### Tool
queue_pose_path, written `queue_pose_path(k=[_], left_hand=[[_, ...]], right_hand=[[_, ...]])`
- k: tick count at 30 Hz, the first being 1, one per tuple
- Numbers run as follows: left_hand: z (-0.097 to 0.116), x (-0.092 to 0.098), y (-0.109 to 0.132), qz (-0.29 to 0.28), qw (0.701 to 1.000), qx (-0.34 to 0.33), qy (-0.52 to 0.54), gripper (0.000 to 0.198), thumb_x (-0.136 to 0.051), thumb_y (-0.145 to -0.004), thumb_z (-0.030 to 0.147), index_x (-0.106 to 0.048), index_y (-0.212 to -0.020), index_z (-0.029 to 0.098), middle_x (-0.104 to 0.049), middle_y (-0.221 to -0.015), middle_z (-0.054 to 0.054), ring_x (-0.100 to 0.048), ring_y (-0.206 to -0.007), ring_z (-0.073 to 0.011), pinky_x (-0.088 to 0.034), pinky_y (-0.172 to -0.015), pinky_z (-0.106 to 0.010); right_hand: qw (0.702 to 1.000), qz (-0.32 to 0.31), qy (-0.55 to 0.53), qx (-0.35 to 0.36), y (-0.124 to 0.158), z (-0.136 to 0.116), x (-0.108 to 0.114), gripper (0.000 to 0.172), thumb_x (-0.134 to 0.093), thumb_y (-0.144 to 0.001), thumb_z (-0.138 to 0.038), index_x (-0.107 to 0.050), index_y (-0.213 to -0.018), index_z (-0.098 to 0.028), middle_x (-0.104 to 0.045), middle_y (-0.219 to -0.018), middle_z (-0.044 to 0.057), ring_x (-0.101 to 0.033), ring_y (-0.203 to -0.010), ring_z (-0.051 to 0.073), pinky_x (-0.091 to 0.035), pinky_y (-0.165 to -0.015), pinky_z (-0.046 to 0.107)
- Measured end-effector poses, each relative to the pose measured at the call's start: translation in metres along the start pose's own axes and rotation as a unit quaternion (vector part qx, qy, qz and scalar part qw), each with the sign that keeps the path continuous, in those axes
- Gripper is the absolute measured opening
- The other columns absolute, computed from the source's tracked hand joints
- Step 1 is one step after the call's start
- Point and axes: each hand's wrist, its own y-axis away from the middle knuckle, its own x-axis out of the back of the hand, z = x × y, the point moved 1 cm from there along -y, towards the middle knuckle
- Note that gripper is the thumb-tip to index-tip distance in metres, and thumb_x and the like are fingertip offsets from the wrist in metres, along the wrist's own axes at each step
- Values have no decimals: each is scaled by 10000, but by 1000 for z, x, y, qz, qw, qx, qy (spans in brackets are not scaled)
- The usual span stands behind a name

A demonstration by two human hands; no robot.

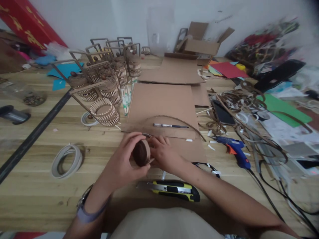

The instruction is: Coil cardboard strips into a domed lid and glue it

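A small round dark-brown piece with a tan band round its rim is held on edge above the table, near the front of the cardboard. My left hand curls round it, fingers over the top and thumb beneath. My right hand is closed at its right side, by the tan band. Its fingertips are partly hidden, so what they pinch is unclear. Just below both hands lies a yellow and black utility knife, its blade pointing left. Beyond them a pen and a thin brown beaded strip rest on the cardboard sheet.
Several small slatted baskets with tall handles stand at the back left. A coil of pale strip lies left. On the right are a blue glue gun with its cord, a phone and tangled brown strips. An opened carton stands behind.
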Motion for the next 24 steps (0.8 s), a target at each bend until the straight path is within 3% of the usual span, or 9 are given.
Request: queue_pose_path(k=[5,7,11,16,24], left_hand=[[3,0,5,-184,983,-26,-6,685,-729,-637,219,-515,-1286,270,-383,-1527,-101,-482,-1334,-342,-477,-1052,-490],[5,-3,6,-221,975,-30,-4,702,-742,-612,233,-535,-1281,282,-418,-1522,-93,-531,-1296,-348,-505,-1024,-493],[11,-11,6,-212,976,-41,-6,713,-736,-614,209,-540,-1297,261,-535,-1430,-106,-563,-1271,-334,-503,-1033,-492],[15,-13,5,-196,979,-57,13,727,-747,-616,214,-535,-1308,275,-537,-1428,-98,-560,-1275,-326,-493,-1046,-478],[13,-16,4,-177,983,-47,-2,723,-763,-641,232,-516,-1321,243,-512,-1442,-120,-544,-1289,-323,-476,-1064,-477]], right_hand=[[997,54,-61,4,12,10,23,175,-547,-937,-168,-694,-1031,-188,-603,-1211,135,-477,-1160,285,-394,-970,475],[993,83,-83,11,21,15,36,177,-532,-943,-161,-693,-1004,-203,-587,-1226,127,-478,-1196,277,-389,-1001,481],[985,138,-103,2,34,19,48,157,-553,-942,-190,-675,-1031,-233,-615,-1193,110,-525,-1182,268,-429,-995,474],[969,215,-120,-32,38,18,43,316,-615,-922,-250,-559,-1232,-243,-680,-1101,89,-612,-1069,262,-493,-922,456],[963,248,-101,-32,37,13,41,294,-591,-924,-178,-543,-1212,-211,-688,-917,48,-628,-886,234,-492,-785,380]])
